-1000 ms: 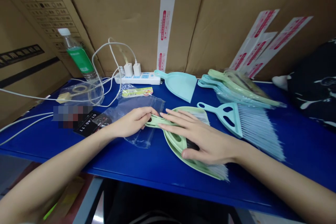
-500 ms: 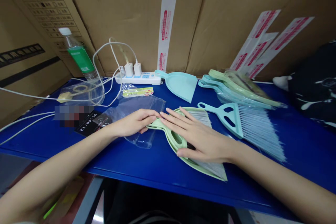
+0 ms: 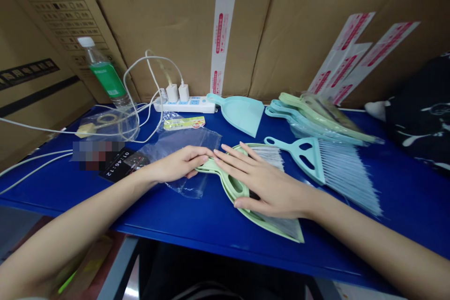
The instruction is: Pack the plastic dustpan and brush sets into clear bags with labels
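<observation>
A pale green dustpan (image 3: 270,226) with a green brush (image 3: 270,153) nested in it lies near the front edge of the blue table (image 3: 197,220). My right hand (image 3: 262,180) rests flat on top of the set, fingers stretched out. My left hand (image 3: 181,163) is closed round the end of the green handle (image 3: 208,167). The handle end sits at the mouth of a clear plastic bag (image 3: 183,143) that lies under my left hand.
A blue brush (image 3: 330,166) and a blue dustpan (image 3: 242,112) lie behind. Bagged sets (image 3: 321,117) are stacked at the back right. A power strip (image 3: 186,104), white cables, a water bottle (image 3: 105,75), a timer (image 3: 117,167) and cardboard boxes (image 3: 176,18) ring the table.
The green set has swung a little under my right hand, its handle end shifting left toward the bag. Both hands stay in nearly the same place.
</observation>
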A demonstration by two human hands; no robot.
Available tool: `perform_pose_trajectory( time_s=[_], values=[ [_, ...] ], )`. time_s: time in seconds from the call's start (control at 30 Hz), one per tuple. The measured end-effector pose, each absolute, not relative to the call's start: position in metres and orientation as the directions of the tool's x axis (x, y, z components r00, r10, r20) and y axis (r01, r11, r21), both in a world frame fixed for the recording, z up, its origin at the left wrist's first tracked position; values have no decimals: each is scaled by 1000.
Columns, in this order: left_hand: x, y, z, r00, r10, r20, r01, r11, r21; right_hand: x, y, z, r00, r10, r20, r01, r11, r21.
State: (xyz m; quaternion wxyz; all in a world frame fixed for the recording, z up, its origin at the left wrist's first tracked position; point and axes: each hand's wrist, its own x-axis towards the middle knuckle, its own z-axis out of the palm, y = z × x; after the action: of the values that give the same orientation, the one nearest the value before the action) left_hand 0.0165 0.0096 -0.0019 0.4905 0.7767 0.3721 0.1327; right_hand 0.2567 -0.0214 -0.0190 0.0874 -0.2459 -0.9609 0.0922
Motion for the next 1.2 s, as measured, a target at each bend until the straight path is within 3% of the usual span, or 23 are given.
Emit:
perform_pose_trajectory(
  time_s=[0.43, 0.7, 1.2],
  values=[
    [17, 11, -3, 693, 704, -153, 421, -223, 879, 254, -24, -17, -870, 484, 92, 439, 846, -302],
    [17, 10, -5, 676, 723, -144, 466, -268, 843, 254, -21, -20, -879, 468, 95, 427, 859, -281],
    [18, 5, 7, 681, 724, -111, 527, -379, 761, 271, -9, -27, -775, 623, 104, 591, 773, -233]
  ],
)
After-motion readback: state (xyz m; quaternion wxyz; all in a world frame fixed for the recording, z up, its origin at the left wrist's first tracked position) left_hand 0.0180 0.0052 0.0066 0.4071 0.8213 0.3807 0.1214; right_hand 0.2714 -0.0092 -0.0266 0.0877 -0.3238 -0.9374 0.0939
